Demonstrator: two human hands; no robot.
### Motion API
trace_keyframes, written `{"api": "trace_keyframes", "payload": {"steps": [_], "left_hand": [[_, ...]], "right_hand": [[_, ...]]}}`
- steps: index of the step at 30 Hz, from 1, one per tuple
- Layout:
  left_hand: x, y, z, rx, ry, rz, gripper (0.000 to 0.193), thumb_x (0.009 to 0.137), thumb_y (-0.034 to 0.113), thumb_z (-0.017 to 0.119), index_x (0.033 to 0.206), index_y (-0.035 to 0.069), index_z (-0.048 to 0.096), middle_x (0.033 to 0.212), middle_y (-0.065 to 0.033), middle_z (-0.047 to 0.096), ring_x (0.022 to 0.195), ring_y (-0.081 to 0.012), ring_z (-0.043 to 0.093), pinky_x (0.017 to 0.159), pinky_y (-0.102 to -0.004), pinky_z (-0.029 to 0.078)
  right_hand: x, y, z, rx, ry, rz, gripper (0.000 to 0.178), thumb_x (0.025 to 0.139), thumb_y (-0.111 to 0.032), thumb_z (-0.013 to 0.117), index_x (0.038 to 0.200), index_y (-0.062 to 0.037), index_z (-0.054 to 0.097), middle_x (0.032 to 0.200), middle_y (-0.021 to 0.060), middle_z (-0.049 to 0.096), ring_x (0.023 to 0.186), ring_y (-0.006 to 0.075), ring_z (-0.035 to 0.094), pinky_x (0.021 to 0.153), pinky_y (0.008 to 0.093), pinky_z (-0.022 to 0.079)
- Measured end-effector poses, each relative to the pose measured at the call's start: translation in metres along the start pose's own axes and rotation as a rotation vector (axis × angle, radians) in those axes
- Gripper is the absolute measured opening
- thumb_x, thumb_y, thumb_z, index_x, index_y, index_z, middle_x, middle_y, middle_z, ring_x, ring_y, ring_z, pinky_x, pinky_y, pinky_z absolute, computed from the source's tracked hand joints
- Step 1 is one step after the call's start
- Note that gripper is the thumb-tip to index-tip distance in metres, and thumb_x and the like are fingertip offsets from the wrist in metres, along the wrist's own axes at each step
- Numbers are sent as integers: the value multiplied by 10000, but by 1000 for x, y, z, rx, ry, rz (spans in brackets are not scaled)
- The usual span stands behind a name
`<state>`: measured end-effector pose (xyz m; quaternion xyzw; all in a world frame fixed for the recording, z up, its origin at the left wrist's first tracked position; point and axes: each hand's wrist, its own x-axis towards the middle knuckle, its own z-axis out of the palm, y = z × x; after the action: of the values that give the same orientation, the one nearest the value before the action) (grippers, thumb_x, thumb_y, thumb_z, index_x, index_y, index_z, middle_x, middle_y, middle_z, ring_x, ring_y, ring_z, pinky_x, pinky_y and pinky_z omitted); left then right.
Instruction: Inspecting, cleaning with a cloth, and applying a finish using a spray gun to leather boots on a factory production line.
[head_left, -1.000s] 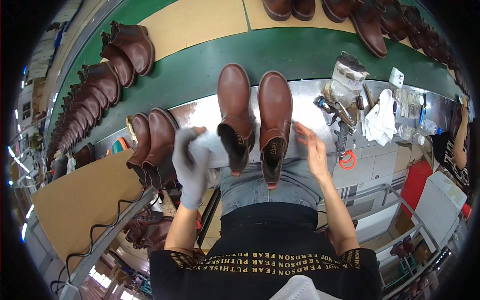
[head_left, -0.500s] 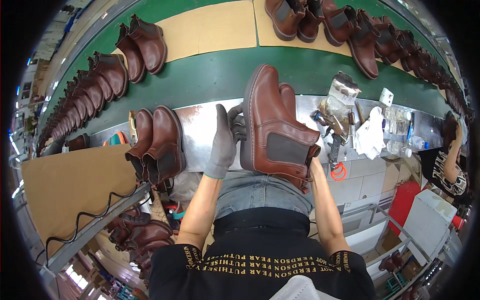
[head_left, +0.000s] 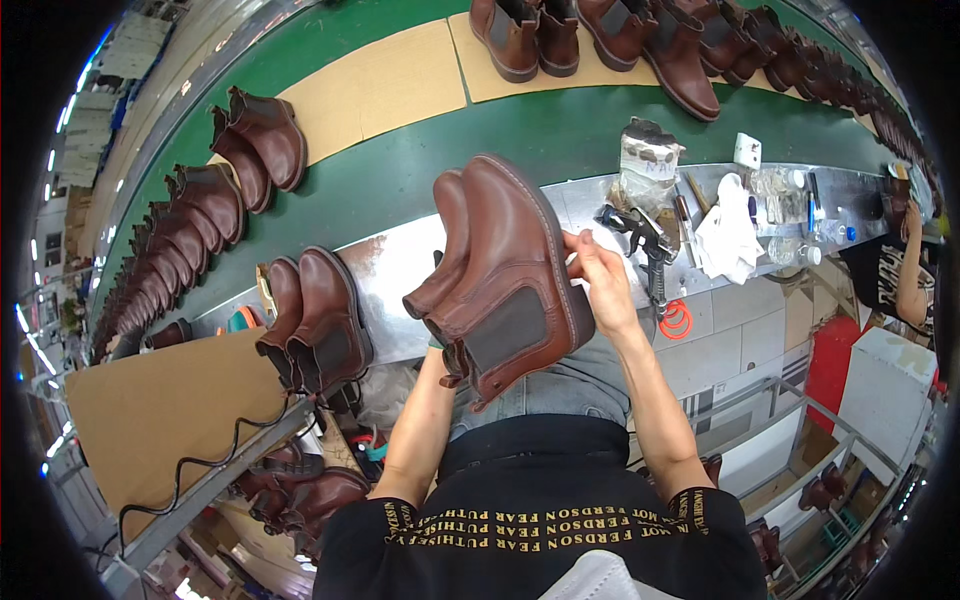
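A pair of brown leather Chelsea boots [head_left: 505, 225] with dark elastic side panels is held up in front of me, toes away, tilted. My left hand [head_left: 437, 258], in a grey glove, is mostly hidden behind the boots; a dark fingertip shows past the farther boot and the pair rests in its hold. The bare fingers of my right hand [head_left: 602, 282] are bent against the sole edge of the nearer boot. Another pair of brown boots [head_left: 325, 315] stands at the left, on the metal table edge [head_left: 395, 255].
Rows of brown boots [head_left: 195, 225] line the green bench [head_left: 385, 180], with more boots [head_left: 685, 65] at the back right. A black spray gun [head_left: 645, 240], white cloth [head_left: 730, 235] and clear bottles [head_left: 795, 250] lie right. Cardboard [head_left: 180, 420] stands left; another person's arm [head_left: 910, 265] shows far right.
The boots have turned, swinging their soles from left to right. My gloved left hand, open beside them before, is now behind them; my right hand has come round to the sole. The view has shifted.
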<state>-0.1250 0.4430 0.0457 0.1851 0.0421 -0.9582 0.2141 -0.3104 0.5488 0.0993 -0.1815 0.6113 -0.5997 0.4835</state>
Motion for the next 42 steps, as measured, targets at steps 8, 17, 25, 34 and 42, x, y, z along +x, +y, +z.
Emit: {"api": "trace_keyframes", "payload": {"steps": [8, 17, 25, 34, 42], "left_hand": [[0, 1, -12, 143, 59, 40, 658, 925, 528, 394, 1383, 59, 336, 1337, -165, 429, 1178, -304, 470, 982, -434, 418], [-31, -5, -39, 259, 129, 123, 609, 927, 465, 420, 1366, 47, 362, 1301, -157, 449, 1135, -286, 480, 950, -411, 428], [-37, -1, -61, 353, 244, 208, 566, 928, 409, 444, 1351, 36, 385, 1269, -150, 466, 1096, -271, 490, 922, -392, 437], [-27, 1, -91, 451, 383, 201, 519, 930, 345, 470, 1334, 24, 411, 1234, -142, 486, 1052, -253, 501, 890, -369, 447], [-32, 5, -99, 610, 337, 191, 479, 932, 289, 493, 1319, 13, 434, 1202, -134, 504, 1014, -237, 510, 862, -350, 455]], "right_hand": [[5, -8, 7, -531, -46, 68, 515, 956, -417, 473, 1142, 60, 532, 1033, 106, 616, 908, 142, 572, 775, 265, 450], [-18, -24, 19, 375, 88, 396, 449, 983, -315, 435, 1304, -7, 493, 1246, 83, 523, 1102, 144, 492, 963, 302, 385], [-20, 20, -4, 160, -40, 296, 446, 981, -314, 439, 1306, -13, 496, 1262, 83, 512, 1115, 147, 485, 965, 303, 385], [4, 69, -28, -61, -107, 198, 444, 978, -312, 445, 1307, -19, 498, 1279, 84, 500, 1131, 150, 477, 967, 304, 385], [10, 87, -42, -274, -102, -44, 442, 975, -310, 450, 1309, -24, 500, 1294, 84, 489, 1144, 154, 470, 968, 306, 386]]}}
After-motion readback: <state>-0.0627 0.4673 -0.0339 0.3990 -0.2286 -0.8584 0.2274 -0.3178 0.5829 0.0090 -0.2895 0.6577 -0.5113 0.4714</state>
